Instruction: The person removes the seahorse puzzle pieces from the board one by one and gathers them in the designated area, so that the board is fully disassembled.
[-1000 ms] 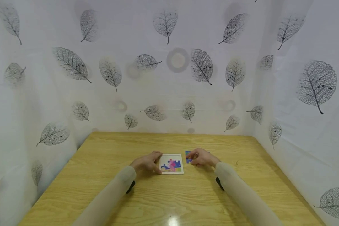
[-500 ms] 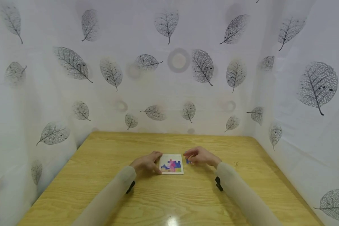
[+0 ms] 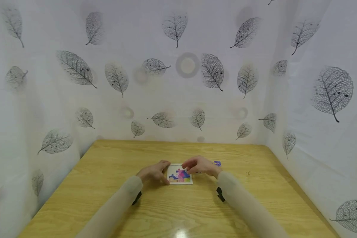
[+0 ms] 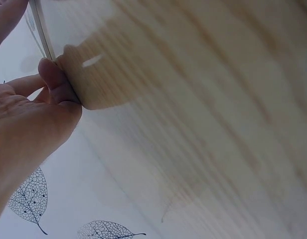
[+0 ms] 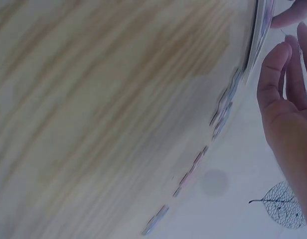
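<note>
A white-framed puzzle tray (image 3: 179, 183) lies on the table, with joined pink, blue and yellow pieces (image 3: 182, 176) in its lower part. My left hand (image 3: 154, 172) grips the tray's left side, thumb at the lower corner and fingers at the upper one; in the left wrist view that hand (image 4: 39, 112) has its thumb against the tray edge. My right hand (image 3: 203, 166) is over the tray's upper right part. In the right wrist view the right hand (image 5: 293, 94) pinches a thin piece, seen edge-on, between thumb and fingertips.
Loose puzzle pieces lie right of the tray: a purple-blue one (image 3: 217, 163) beyond my right hand, and several flat ones (image 5: 156, 219) in the right wrist view. A leaf-patterned white curtain (image 3: 178, 89) surrounds the wooden table (image 3: 178, 211) at the back and sides.
My right hand has moved left from the loose pieces to over the tray, uncovering a purple-blue piece behind it. The left hand has stayed at the tray's left side.
</note>
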Demonstrator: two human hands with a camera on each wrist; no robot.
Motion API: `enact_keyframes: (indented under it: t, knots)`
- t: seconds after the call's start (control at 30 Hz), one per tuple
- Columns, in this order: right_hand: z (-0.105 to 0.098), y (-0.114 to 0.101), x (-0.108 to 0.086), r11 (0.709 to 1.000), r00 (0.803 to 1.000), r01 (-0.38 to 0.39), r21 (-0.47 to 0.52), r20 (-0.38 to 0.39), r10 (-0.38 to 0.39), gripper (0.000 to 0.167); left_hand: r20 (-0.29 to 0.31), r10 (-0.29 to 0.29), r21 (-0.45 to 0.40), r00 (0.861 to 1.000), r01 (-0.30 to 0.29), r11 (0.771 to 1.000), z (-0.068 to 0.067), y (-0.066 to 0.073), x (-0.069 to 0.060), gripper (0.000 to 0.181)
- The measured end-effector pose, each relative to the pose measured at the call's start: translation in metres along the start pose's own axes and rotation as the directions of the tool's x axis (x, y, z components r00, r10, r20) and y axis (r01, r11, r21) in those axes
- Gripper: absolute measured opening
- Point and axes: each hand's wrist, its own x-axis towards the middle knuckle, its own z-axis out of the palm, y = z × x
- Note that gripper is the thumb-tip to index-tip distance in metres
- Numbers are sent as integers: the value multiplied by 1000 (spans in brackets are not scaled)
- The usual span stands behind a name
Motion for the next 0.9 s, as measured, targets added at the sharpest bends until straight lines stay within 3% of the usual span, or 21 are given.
enact_keyframes:
  t: [0.33,0.7,0.9]
  knots:
    - [11,-5,17,996,999,41,-84,28,-38,42,6,22,16,1000,-22,1000,-2,-1,2,94]
    - [18,-2,21,983,999,13,-184,33,-7,45,12,-9,-5,1000,9,1000,-1,-1,0,94]
    - [18,-4,22,984,998,-26,-178,45,34,46,8,-9,-19,1000,10,1000,-1,0,-1,94]
